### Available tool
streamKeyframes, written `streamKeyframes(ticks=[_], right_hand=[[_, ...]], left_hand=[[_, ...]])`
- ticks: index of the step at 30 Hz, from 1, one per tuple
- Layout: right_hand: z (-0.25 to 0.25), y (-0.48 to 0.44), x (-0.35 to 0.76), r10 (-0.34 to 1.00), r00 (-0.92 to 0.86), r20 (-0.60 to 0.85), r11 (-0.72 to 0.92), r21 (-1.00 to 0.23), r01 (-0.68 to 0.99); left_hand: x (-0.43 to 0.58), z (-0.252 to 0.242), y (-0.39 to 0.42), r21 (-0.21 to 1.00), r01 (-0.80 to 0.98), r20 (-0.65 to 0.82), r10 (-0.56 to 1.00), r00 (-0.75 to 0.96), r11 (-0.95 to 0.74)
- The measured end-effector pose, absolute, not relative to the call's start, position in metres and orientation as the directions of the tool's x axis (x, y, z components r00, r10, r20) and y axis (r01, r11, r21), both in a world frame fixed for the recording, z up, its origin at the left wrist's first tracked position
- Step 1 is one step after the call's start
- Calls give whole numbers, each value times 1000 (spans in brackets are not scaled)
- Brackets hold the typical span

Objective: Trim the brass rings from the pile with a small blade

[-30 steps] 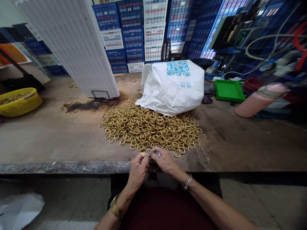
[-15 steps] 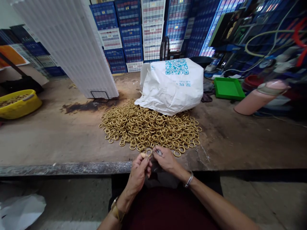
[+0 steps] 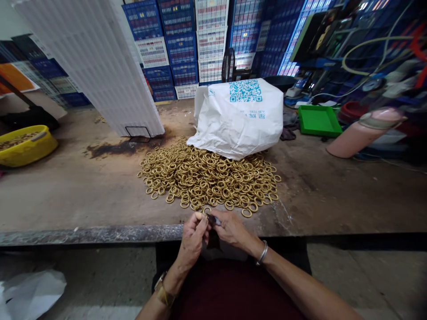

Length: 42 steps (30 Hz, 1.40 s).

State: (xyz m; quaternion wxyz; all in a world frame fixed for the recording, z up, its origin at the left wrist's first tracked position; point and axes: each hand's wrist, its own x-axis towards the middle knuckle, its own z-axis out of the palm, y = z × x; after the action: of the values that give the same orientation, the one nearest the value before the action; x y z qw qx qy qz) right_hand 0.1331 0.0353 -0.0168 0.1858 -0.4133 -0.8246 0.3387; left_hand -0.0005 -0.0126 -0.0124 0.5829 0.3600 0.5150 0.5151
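Your hands meet at the near edge of the surface (image 3: 83, 191), wrists low. The right hand (image 3: 231, 229) grip is clamped on a small dark piece (image 3: 213, 219), and the left hand (image 3: 192, 233) fingers are pinched together at its tip. The brass rings (image 3: 207, 178) are heaped just beyond, with a white bag (image 3: 238, 118) on the heap's far side; the yellow tub (image 3: 25, 151) far left holds more brass parts.

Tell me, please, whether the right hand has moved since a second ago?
Yes, slightly: the right hand, pinching a small dark thing, has drawn back from the ring pile toward the table's front edge.
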Motion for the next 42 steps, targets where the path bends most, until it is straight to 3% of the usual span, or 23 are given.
streamKeyframes(ticks=[5, 10, 15, 23, 26, 32, 35, 39, 42], right_hand=[[-18, 42, 134, 814, -579, -43, 445, -593, 671], [-25, 45, 131, 908, -419, -2, 368, -473, 800], [-20, 44, 121, 918, -396, 30, 367, -441, 819], [-21, 48, 113, 912, -410, -14, 382, -335, 861], [-25, 49, 118, 916, -402, 2, 372, -381, 846], [-19, 45, 130, 919, -390, 64, 328, -676, 660], [-13, 41, 132, 908, -409, 88, 304, -810, 502], [-12, 41, 131, 911, -412, 30, 172, -935, 312], [-13, 45, 129, 918, -395, -33, 81, -960, 268]], left_hand=[[0, -2, -21, 915, -354, -207, 978, -6, 192], [-8, 9, -19, 766, -609, -254, 967, 7, 206], [-18, 0, -17, 699, -682, -346, 936, -59, 216], [-25, -9, -17, 480, -819, -446, 892, 80, 314], [-24, -11, -14, 483, -810, -487, 871, 68, 334], [-6, -10, -10, 757, -570, -430, 900, -66, 320], [2, -9, -9, 825, -449, -414, 908, -68, 342], [5, -11, -7, 902, -282, -367, 925, -99, 327], [5, -12, -7, 938, -157, -327, 937, -120, 308]])
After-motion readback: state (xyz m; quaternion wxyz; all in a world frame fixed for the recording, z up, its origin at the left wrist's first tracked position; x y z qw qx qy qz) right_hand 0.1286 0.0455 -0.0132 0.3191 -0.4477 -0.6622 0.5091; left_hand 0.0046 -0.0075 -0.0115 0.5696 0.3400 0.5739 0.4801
